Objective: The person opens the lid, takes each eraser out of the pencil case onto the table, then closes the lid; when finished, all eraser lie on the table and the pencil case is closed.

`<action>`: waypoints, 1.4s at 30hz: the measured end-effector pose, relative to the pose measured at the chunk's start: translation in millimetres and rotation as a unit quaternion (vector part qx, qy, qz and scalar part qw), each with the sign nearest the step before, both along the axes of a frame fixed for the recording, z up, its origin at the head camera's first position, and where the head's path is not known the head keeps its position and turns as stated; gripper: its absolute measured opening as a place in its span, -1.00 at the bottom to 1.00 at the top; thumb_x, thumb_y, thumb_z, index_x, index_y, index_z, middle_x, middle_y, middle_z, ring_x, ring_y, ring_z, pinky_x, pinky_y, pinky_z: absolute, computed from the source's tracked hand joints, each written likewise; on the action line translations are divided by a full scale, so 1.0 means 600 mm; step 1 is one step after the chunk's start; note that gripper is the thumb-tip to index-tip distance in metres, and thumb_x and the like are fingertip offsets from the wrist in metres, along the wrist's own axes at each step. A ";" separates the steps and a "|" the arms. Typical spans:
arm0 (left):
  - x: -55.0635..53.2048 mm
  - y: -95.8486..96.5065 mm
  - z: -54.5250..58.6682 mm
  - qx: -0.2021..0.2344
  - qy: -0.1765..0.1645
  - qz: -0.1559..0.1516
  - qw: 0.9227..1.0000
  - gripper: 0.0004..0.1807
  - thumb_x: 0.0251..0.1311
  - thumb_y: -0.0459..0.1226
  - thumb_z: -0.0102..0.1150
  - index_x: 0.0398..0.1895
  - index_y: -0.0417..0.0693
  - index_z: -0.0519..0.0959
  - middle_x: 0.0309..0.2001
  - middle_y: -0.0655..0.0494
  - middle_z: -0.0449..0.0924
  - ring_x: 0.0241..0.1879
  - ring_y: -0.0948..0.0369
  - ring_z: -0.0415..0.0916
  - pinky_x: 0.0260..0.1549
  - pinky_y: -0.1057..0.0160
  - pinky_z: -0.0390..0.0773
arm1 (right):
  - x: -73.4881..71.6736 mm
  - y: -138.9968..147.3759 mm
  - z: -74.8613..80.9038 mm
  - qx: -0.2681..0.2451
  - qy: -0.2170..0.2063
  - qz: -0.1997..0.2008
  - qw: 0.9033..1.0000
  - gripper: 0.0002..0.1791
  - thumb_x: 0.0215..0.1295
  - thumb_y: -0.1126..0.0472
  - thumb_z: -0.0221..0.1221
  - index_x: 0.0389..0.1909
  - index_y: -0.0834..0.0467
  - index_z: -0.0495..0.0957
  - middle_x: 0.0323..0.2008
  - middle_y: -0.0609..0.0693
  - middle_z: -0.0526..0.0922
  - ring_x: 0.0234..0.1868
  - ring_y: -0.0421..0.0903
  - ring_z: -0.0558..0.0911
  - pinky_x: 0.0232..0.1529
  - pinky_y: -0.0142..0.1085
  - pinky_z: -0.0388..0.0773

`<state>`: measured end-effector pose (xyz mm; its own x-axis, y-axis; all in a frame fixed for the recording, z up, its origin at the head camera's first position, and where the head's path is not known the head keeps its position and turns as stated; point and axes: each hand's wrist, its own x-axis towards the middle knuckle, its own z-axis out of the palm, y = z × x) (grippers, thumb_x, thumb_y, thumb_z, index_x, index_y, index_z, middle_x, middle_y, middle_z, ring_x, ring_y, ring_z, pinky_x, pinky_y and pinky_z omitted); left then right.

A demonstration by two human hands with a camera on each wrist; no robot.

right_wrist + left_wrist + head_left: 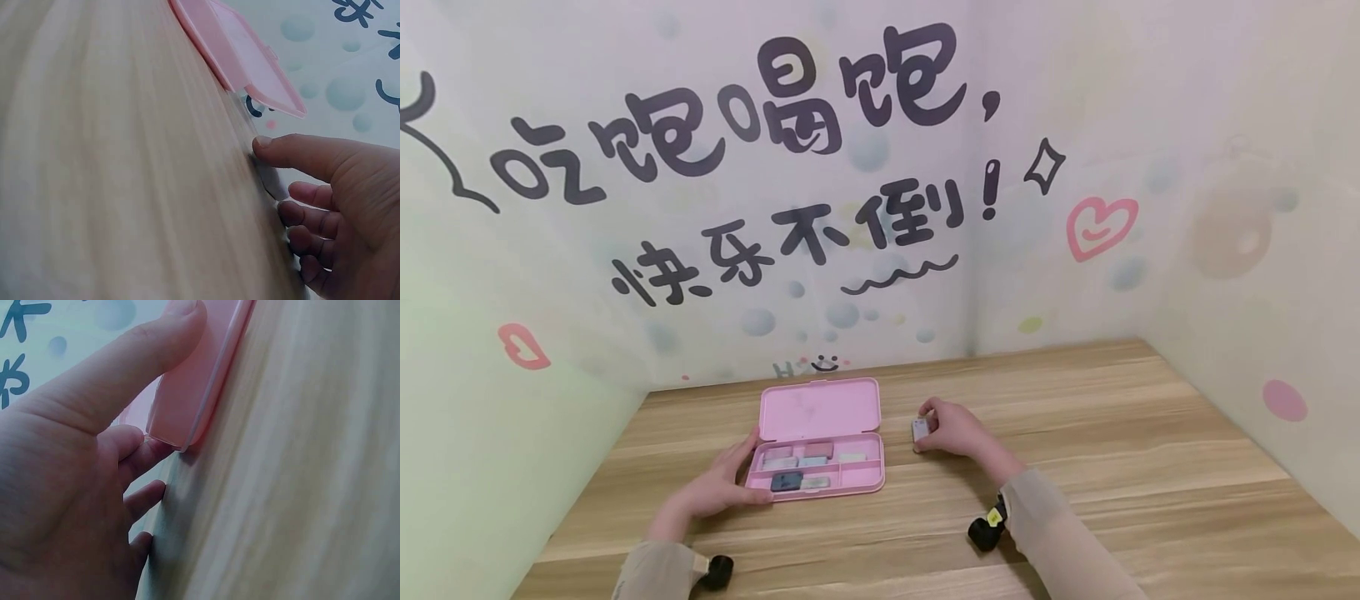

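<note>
- The right grip (953, 427) pinches a small pale block (919, 431) between thumb and fingers, to the right of the open pink case (860, 476). I cannot tell whether the block touches the desk (1097, 425). The hold seems to use fingertips only, so a slight twist could let it slip.
- The left grip (718, 483) holds the left end of the case, thumb at the front wall, other fingers along the side. Pulling too hard there could slide or tilt it, jostling the pieces inside, such as the dark block (786, 482).
- The lid (820, 410) is open at the rear, its far edge untouched; a bump could swing it down onto the left fingers near the hinge.
- The right wrist camera (985, 532) sits low near the desk, so a low sweep of the arm could knock it.
</note>
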<state>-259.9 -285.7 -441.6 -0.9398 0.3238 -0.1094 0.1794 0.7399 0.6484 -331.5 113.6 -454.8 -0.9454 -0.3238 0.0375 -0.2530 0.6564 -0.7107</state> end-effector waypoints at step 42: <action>-0.001 -0.001 0.000 0.001 0.000 0.009 1.000 0.28 -0.08 0.06 0.47 0.55 -0.13 -0.18 0.47 -0.34 -0.12 0.41 -0.29 -0.19 0.25 -0.37 -0.06 | -0.010 -0.128 0.072 0.137 0.078 0.318 0.935 -0.66 0.22 0.43 0.19 -0.02 0.09 0.66 -0.25 -0.15 0.62 -0.23 -0.24 0.52 -0.11 -0.42 0.46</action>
<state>-260.3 -286.2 -441.4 -0.9453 0.3075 -0.1091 0.1662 0.7415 0.6501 -337.3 37.1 -411.5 -0.5479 -0.8365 -0.0081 -0.7405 0.4895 -0.4605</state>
